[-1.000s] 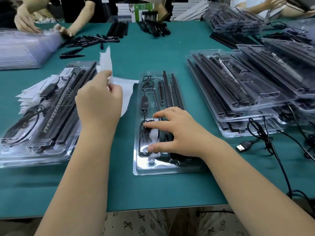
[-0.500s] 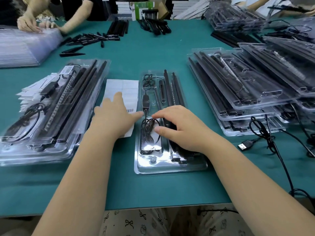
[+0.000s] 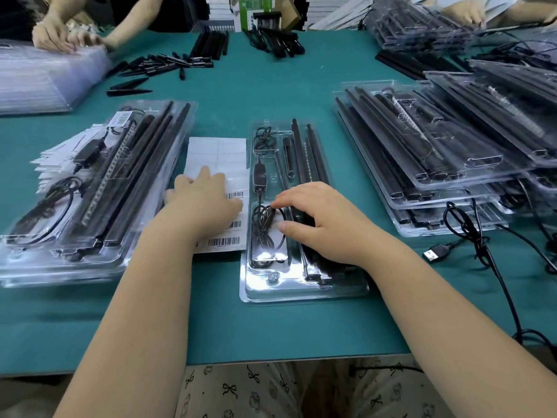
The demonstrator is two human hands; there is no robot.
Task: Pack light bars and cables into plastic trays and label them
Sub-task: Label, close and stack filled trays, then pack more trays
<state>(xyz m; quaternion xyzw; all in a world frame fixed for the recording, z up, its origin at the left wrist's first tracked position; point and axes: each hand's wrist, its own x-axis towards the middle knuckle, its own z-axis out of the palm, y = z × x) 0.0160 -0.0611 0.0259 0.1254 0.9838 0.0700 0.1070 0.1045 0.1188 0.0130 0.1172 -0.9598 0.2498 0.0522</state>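
Observation:
A clear plastic tray (image 3: 301,285) lies in the middle of the green table. It holds black light bars (image 3: 301,152) and a coiled black cable (image 3: 265,224) with an inline controller. My right hand (image 3: 325,224) rests on the tray's lower half, index finger and thumb touching the plastic beside the coil. Left of the tray lies a white label sheet (image 3: 217,155) with barcode stickers along its near end. My left hand (image 3: 205,200) lies flat on this sheet, fingers relaxed, covering part of the barcodes.
Packed trays are stacked at the left (image 3: 90,188) on paper leaflets (image 3: 57,152) and in stacks at the right (image 3: 422,164). A loose USB cable (image 3: 434,254) trails off the right front edge. Loose black bars (image 3: 168,63) and other people's hands (image 3: 54,37) are at the far side.
My left hand brought the raised label sheet down flat beside the tray and now rests on it. My right hand stayed on the tray, its fingers drawn in a little.

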